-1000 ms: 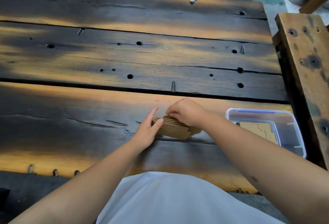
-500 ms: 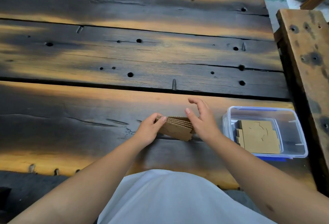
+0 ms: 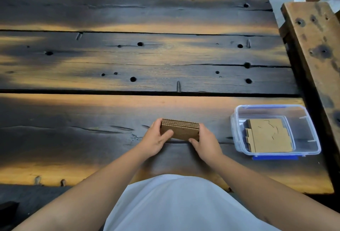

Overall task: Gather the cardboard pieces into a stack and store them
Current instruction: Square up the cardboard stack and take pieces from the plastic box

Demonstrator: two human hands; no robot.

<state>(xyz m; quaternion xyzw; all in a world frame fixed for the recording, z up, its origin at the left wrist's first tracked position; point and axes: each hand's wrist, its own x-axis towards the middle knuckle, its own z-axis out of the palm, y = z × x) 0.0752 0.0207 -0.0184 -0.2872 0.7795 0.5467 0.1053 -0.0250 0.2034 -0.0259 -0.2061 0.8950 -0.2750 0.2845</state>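
Stack (image 3: pixel 181 129) of cardboard pieces stands on edge on the table (image 3: pixel 128 61), near the front edge, tilted slightly back toward the person. About five or six corrugated layers show along its top edge; edges look flush.

Left hand (image 3: pixel 154 138) clamps the stack's left end, thumb laid across the near face, fingers hidden behind. Right hand (image 3: pixel 206 143) clamps the right end, thumb at the lower near corner. Both hands closed on the stack, pressing inward from opposite ends. Whether the bottom edge touches the wood or is lifted just clear: cannot tell from this angle.

Bin (image 3: pixel 276 107), clear plastic with a blue base, sits open to the right of the stack, apart from it. Some flat cardboard (image 3: pixel 268 137) already lies inside, with bare floor around it.

Handling judgement:
- Light; weight is no concern.
- Each piece stiff in plane, but corrugated board crushes and creases if pinched hard at a corner.
- Layers are loose and dry, so they may slide or fan out if the squeeze is uneven.
- Best hold: across the faces, thumb on one side, fingers on the other, so that pressure binds the layers. End-on pressure alone only aligns them.

Step in hand, likely: squaring the stack before moving it to the bin.
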